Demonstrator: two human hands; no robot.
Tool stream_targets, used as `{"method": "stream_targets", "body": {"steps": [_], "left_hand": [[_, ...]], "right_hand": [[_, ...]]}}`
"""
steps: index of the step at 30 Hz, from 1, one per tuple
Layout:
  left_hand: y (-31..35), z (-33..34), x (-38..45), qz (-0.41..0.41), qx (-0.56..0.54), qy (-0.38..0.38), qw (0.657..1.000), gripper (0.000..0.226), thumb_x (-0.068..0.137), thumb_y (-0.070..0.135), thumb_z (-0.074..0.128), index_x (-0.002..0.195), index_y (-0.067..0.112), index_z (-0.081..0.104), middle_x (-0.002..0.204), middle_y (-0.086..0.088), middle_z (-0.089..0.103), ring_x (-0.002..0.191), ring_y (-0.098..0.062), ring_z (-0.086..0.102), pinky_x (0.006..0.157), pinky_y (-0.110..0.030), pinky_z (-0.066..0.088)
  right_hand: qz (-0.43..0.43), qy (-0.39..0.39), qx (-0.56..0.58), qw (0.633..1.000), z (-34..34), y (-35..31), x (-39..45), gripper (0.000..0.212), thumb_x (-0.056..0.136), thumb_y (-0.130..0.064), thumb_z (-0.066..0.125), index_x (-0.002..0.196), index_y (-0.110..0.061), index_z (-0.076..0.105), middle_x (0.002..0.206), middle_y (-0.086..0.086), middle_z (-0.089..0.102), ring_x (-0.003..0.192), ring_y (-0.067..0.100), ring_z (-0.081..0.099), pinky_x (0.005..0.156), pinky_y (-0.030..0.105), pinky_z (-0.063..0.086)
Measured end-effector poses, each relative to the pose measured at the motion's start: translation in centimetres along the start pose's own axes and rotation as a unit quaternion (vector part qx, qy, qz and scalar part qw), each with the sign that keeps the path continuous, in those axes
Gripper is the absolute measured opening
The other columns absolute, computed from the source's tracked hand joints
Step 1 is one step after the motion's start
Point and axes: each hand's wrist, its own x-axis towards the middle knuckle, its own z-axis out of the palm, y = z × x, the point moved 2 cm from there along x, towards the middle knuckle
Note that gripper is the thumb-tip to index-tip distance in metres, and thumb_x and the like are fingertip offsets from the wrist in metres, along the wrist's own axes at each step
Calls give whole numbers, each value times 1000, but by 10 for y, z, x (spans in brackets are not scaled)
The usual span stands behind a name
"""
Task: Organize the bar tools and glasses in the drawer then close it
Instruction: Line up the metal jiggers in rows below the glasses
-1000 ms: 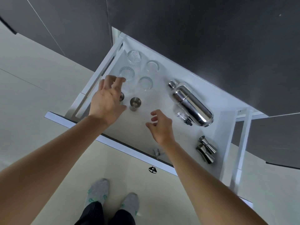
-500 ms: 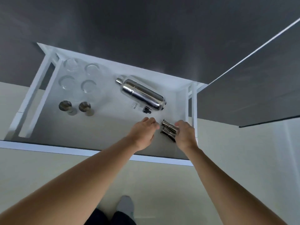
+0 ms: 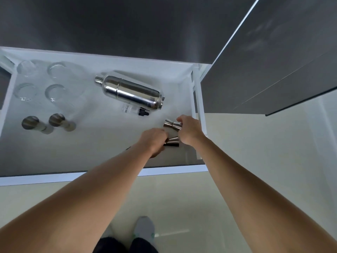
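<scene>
I am standing over the open drawer (image 3: 102,55), both arms reaching down into its right end. My right hand (image 3: 190,131) is closing its fingers around the far jigger (image 3: 171,124), which is lying on its side near the drawer's right wall. My left hand (image 3: 154,139) is curling over one end of the near jigger (image 3: 172,140), gripping it just below the other one; the two jiggers are lying side by side, close but I cannot tell if they are touching. The cocktail shaker (image 3: 130,92) is lying on its side toward the back, with a small dropper bottle (image 3: 135,110) lying just in front of it. At the left end, four clear glasses (image 3: 54,91) are standing in a square, and two steel cups (image 3: 56,119) are standing in front of them, apart from each other
</scene>
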Motion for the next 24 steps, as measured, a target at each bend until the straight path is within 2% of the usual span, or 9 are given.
{"method": "stream_targets", "body": {"steps": [2,4,8,11,14,16,18,21,24], "left_hand": [[-10,-2,-2,-2,-32,1,999,28,85,19,66,112,15,62,115,-8,60,108,-31,57,82,-35,46],[-23,-7,-9,0,-83,13,996,31,84,20,69,114,15,63,114,-7,60,104,-30,59,84,-35,48],[-64,-22,-38,-11,-189,47,981,34,81,19,74,113,15,65,106,-5,61,95,-24,59,83,-32,46],[-88,-33,-64,-36,-250,76,964,32,79,16,76,109,14,67,99,-3,65,88,-19,58,78,-27,41],[-114,-38,-86,-75,-331,66,938,25,73,16,81,88,24,63,96,-4,71,91,-23,68,89,-37,53],[-137,-46,-108,-85,-363,74,925,28,70,18,82,80,26,57,94,-5,71,93,-24,70,93,-47,53],[-154,-55,-128,-94,-380,82,916,31,73,11,79,85,26,55,96,-9,69,96,-27,68,95,-49,52],[-176,-62,-153,-127,-389,89,908,34,77,10,77,103,22,58,102,-4,67,101,-23,65,94,-39,49],[-195,-60,-168,-143,-385,111,905,35,74,11,79,97,30,60,93,8,66,95,-18,64,82,-32,47]], "right_hand": [[5,-3,-11,1000,4,1,2,57,83,13,48,136,-10,46,131,13,56,122,31,48,87,31,45],[0,-11,-23,1000,10,1,4,49,84,7,55,131,-8,51,124,15,59,113,31,54,77,29,43],[-10,-12,-34,999,23,-5,8,29,81,-2,68,109,-8,61,105,15,65,88,28,58,69,29,41],[6,2,4,1000,25,-9,5,24,78,-9,71,101,-8,65,100,14,65,89,30,59,70,30,44],[-12,31,80,996,26,-21,-3,27,77,-14,72,103,-8,67,99,12,67,92,27,61,75,28,45],[-40,49,111,992,29,-45,-15,28,77,-17,71,105,-11,67,102,11,66,93,24,61,78,23,42],[-67,60,136,987,35,-71,-27,28,77,-19,71,104,-15,66,102,9,63,90,20,59,77,17,36],[-113,49,154,980,50,-113,-44,29,74,-16,70,102,-16,64,99,8,64,87,19,60,75,15,36],[-161,21,138,977,73,-150,-58,29,71,-14,72,99,-16,64,93,10,65,79,19,59,68,12,35]]}}
